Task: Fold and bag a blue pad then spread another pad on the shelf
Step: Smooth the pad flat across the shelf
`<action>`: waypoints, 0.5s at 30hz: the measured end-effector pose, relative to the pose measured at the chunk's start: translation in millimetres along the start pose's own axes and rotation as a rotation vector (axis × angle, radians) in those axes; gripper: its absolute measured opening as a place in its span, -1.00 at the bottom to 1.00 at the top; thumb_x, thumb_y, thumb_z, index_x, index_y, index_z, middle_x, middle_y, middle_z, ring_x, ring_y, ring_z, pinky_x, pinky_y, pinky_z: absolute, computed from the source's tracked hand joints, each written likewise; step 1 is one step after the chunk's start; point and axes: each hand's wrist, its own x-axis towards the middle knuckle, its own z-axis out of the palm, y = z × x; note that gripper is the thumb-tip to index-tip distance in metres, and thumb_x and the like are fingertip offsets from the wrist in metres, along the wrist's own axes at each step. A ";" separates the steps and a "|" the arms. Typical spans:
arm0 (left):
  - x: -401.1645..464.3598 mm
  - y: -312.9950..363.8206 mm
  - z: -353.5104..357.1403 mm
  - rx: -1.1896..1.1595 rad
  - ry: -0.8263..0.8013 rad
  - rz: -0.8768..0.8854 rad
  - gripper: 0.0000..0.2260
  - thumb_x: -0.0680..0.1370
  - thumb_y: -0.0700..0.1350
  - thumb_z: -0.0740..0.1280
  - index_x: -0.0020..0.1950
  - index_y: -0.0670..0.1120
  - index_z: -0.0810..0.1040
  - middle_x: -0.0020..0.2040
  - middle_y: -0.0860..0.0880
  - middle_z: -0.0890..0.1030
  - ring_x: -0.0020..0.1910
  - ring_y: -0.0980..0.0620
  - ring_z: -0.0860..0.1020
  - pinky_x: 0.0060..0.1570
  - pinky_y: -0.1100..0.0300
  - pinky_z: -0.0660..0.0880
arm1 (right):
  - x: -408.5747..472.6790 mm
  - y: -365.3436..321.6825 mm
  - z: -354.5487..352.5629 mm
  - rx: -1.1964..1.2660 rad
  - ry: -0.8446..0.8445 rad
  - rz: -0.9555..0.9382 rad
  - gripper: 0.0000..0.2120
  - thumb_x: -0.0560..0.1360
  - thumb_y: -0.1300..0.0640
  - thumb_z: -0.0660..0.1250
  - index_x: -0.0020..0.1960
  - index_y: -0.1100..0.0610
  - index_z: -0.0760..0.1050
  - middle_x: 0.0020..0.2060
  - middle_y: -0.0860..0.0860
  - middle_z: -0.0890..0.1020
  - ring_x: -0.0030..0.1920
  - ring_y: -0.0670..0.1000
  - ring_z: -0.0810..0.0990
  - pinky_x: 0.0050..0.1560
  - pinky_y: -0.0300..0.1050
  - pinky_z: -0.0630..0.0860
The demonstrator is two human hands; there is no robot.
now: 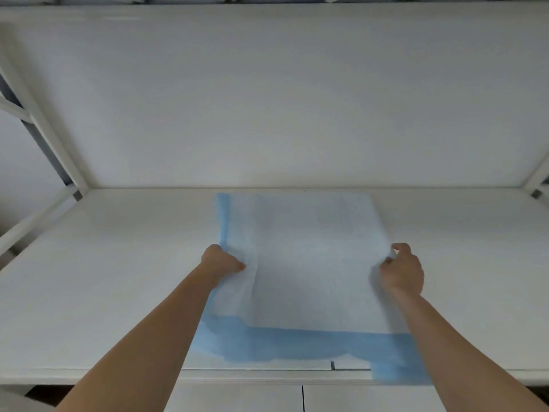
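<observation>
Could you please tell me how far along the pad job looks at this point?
Done: I cannot tell; no bag or folded pad shows. In hand: the blue pad lies open on the white shelf, the left hand and right hand each gripping a side edge. Left: whether this pad is being folded or spread, the picture does not settle.

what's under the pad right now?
The pad lies on the white shelf, near edge overhanging its front. Left hand and right hand pinch its sides. Anything beneath is covered.
</observation>
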 end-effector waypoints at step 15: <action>9.9 -6.2 -21.8 0.186 0.093 -0.042 -0.46 0.35 -0.13 0.56 0.19 -0.30 0.41 0.01 -0.17 0.49 0.14 -0.17 0.53 0.15 0.03 0.51 | 8.2 -3.2 4.4 0.090 0.034 0.027 -0.68 0.51 0.29 0.21 0.25 0.15 0.44 0.15 0.20 0.54 0.06 0.23 0.56 0.09 0.04 0.45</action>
